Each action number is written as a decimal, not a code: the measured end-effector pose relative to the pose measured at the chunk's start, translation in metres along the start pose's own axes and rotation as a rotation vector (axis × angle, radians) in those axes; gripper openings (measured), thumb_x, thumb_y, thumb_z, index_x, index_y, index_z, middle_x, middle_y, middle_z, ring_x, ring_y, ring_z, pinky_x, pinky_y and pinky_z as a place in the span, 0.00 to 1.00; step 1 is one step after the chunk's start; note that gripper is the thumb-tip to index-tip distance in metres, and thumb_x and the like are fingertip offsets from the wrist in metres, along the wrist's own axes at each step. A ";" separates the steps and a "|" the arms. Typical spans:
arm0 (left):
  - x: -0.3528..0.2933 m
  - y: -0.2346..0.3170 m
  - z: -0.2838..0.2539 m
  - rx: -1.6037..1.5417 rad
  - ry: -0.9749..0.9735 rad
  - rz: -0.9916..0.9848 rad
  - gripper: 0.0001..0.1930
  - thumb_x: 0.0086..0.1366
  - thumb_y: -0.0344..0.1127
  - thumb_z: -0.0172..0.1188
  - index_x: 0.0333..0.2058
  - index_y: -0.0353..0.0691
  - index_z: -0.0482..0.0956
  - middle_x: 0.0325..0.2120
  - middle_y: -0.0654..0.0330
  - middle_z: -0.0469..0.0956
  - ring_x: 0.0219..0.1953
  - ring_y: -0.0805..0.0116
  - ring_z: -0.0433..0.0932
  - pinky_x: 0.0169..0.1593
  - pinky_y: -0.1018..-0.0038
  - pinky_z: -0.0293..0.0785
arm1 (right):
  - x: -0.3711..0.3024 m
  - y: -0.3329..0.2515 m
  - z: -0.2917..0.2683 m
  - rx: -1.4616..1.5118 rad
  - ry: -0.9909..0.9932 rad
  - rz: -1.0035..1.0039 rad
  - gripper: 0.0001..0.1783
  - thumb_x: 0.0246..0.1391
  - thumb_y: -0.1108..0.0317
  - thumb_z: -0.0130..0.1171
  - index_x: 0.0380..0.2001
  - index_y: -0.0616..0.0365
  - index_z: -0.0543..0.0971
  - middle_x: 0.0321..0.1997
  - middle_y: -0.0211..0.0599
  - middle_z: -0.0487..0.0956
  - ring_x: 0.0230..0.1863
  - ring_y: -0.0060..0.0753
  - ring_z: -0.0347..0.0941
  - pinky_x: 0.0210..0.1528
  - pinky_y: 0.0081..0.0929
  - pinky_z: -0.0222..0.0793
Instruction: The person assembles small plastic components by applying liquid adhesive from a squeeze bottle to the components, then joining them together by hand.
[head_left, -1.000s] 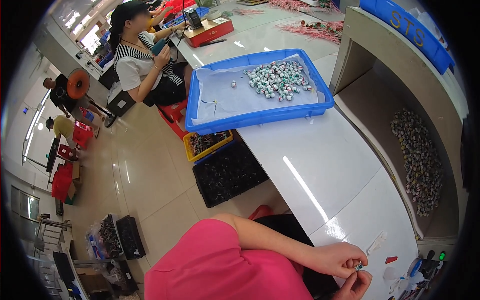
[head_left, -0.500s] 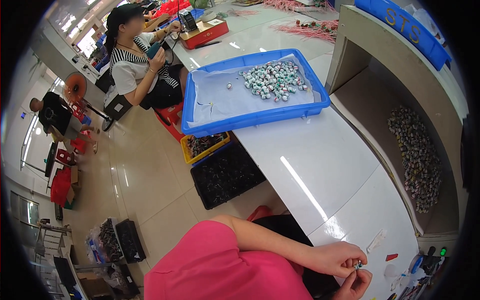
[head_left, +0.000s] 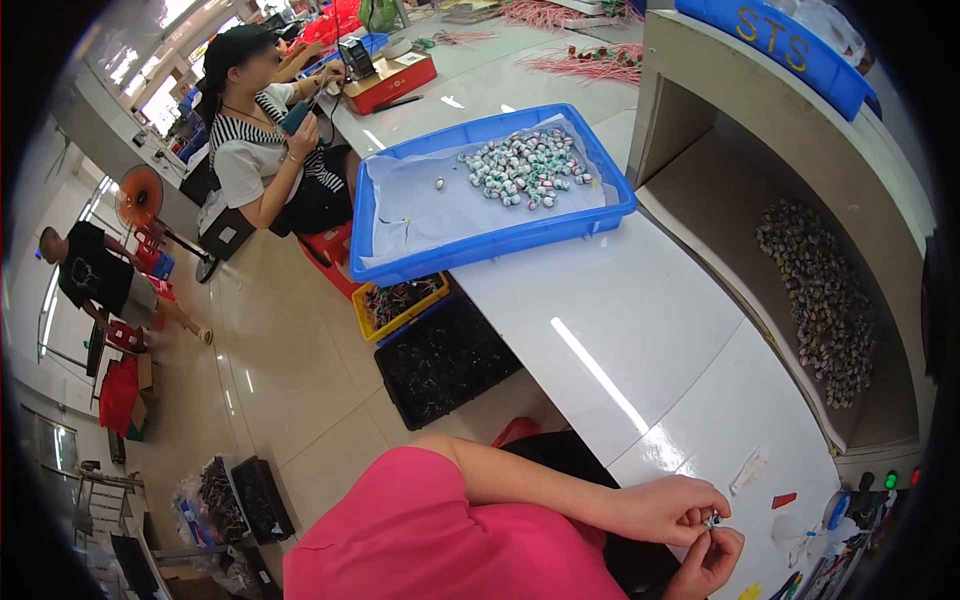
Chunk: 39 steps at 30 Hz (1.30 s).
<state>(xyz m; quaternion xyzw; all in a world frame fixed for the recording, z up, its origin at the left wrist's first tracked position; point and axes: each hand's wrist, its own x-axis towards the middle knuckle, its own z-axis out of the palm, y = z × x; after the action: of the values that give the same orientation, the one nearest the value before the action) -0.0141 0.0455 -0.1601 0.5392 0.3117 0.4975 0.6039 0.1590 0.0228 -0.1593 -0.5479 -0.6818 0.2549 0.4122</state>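
At the table's near right edge my left hand (head_left: 668, 508) and my right hand (head_left: 708, 563) meet fingertip to fingertip. Between them is a tiny white-and-green part (head_left: 712, 520), mostly covered by the fingers. Both hands are closed, pinching it from opposite sides. It resembles the small round white-and-green parts (head_left: 525, 165) heaped on white paper in a blue tray (head_left: 500, 255) farther up the table. One such part (head_left: 440, 184) lies apart from the heap.
A beige open-fronted cabinet (head_left: 660, 130) on the right holds a pile of similar parts (head_left: 820, 300). Scraps and tools (head_left: 840, 530) lie at the near right. A seated co-worker (head_left: 260, 150) is beyond the tray. Yellow (head_left: 400, 305) and black (head_left: 445, 360) bins stand beside the table.
The view has shifted slightly, while my hands stay together on the small part. A person walking in the left background has changed stride. The co-worker has leaned slightly.
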 end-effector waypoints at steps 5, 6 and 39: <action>0.000 0.003 -0.003 0.023 -0.051 -0.059 0.16 0.56 0.28 0.56 0.45 0.35 0.70 0.32 0.57 0.71 0.31 0.72 0.74 0.35 0.78 0.75 | 0.003 -0.001 0.001 -0.011 -0.007 -0.060 0.04 0.51 0.76 0.59 0.30 0.63 0.74 0.31 0.35 0.71 0.33 0.30 0.67 0.37 0.25 0.67; 0.000 0.005 -0.004 0.028 -0.055 -0.055 0.17 0.56 0.28 0.56 0.45 0.35 0.70 0.32 0.57 0.71 0.31 0.72 0.74 0.35 0.78 0.74 | 0.003 -0.002 0.001 -0.011 -0.009 -0.060 0.04 0.51 0.76 0.59 0.30 0.63 0.74 0.31 0.35 0.71 0.33 0.30 0.67 0.37 0.25 0.67; -0.006 0.023 -0.037 0.114 -0.080 -0.092 0.17 0.57 0.26 0.54 0.47 0.35 0.71 0.37 0.58 0.73 0.35 0.73 0.76 0.38 0.79 0.74 | 0.010 -0.015 0.033 0.162 -0.047 -0.117 0.09 0.45 0.85 0.54 0.30 0.62 0.70 0.32 0.35 0.66 0.34 0.26 0.65 0.38 0.18 0.62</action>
<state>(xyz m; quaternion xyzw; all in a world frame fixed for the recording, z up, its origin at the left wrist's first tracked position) -0.0558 0.0504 -0.1473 0.5772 0.3395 0.4290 0.6063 0.1225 0.0321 -0.1616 -0.4657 -0.6994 0.2976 0.4533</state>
